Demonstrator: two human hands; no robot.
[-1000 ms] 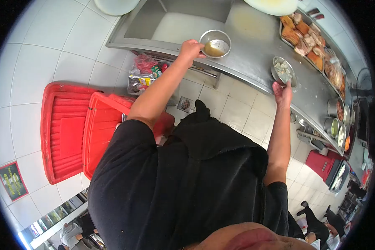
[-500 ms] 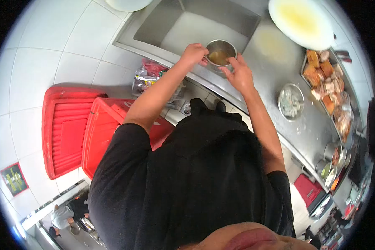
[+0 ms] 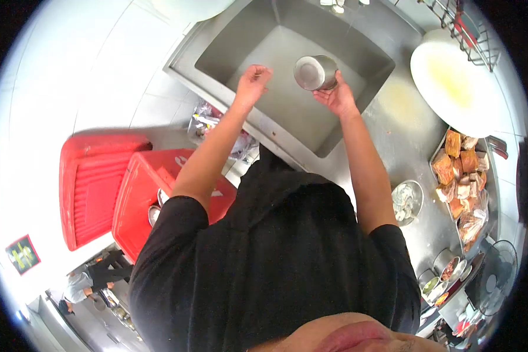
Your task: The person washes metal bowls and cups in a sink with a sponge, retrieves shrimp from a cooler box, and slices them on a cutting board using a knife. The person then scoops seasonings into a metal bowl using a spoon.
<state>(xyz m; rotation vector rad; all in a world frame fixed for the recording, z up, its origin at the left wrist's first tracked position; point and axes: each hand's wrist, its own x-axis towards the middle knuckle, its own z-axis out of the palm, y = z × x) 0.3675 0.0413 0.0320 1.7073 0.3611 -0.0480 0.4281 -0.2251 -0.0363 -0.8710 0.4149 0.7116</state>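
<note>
A smooth metal cup (image 3: pixel 312 73), round-walled and dull grey, is held above the sink (image 3: pixel 290 120) by the right hand (image 3: pixel 337 98), whose fingers are wrapped against its side. The cup is tipped, its circular base turned toward the camera and its mouth hidden. The left hand (image 3: pixel 252 85) is poised near it, also over the sink, its fingers loosely curled with a gap left between them. The sink is formed of brushed metal, square-cornered and deep. On the metal counter (image 3: pixel 393 144) beside it, a round, shiny bowl (image 3: pixel 420 199) is filled with wet-looking, greyish-white pieces, and blocky meat chunks (image 3: pixel 468 161), browned on some faces and pale on others, are packed in a shallow tray. A smooth white oval board (image 3: pixel 434 117) is stained yellow at its middle.

Half a second ago the cup was steadied upright by both hands, with brownish liquid visible inside; now it is upturned and supported by the right alone.
</note>
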